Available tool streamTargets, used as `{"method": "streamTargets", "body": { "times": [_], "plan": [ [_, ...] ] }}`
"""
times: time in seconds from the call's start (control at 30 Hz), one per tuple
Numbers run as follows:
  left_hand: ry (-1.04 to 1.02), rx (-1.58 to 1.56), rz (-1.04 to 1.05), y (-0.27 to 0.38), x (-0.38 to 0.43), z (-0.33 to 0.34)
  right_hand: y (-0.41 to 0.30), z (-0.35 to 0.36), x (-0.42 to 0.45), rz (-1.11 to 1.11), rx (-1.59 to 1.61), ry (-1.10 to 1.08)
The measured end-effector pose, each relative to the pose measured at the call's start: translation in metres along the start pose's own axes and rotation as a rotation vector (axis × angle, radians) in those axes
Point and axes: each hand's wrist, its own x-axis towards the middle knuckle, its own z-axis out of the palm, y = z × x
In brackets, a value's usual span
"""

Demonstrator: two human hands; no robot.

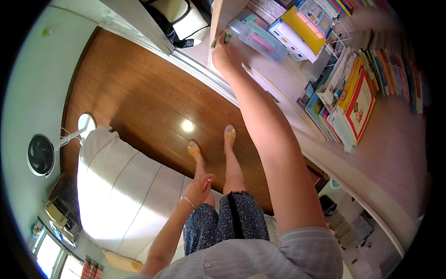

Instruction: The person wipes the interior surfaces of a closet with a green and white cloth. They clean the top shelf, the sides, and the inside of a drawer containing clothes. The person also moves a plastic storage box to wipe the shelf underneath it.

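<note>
My right hand (226,55) reaches far out to the shelf, at the end of the outstretched arm. Its fingers are closed around a small green item (227,37), perhaps a cloth, mostly hidden by the hand. It is beside the upright wooden edge of the shelf unit (213,29). Just to its right stands a clear plastic box (263,40) with pink things inside. My left hand (199,190), with a bracelet at the wrist, hangs in front of my legs. Its fingers are loosely curled, and nothing shows in them.
White-framed papers and a yellow folder (298,26) stand behind the box. Books in a white holder (348,104) and a row of books (390,69) fill the right. A covered bed (132,195) lies left, beside a fan (41,155). A white bag (190,21) sits beyond the sliding-door track.
</note>
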Motion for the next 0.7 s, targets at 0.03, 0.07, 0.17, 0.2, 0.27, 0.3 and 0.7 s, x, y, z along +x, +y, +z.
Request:
{"method": "streamTargets", "body": {
  "times": [0.03,0.07,0.17,0.2,0.27,0.3,0.7],
  "plan": [
    [0.032,-0.008,0.018,-0.001,0.000,-0.002,-0.016,-0.031,-0.004,0.036,0.045,-0.052],
    [0.042,-0.031,0.048,0.001,0.000,0.004,-0.006,-0.037,-0.009,0.057,0.034,-0.075],
    [0.030,-0.059,0.082,0.003,0.006,0.013,0.035,-0.016,-0.004,0.025,-0.053,-0.070],
    [0.021,-0.026,0.064,-0.001,0.005,0.012,0.043,-0.004,-0.015,0.038,-0.081,-0.089],
    [0.007,0.044,0.030,-0.008,-0.004,0.004,0.044,-0.024,-0.052,0.105,-0.111,-0.221],
    [-0.016,0.050,0.012,-0.002,-0.004,0.003,0.064,-0.028,-0.061,0.134,-0.085,-0.182],
    [-0.074,0.025,-0.036,-0.023,-0.007,0.018,0.002,0.013,-0.019,-0.073,-0.045,-0.106]
  ]
}}
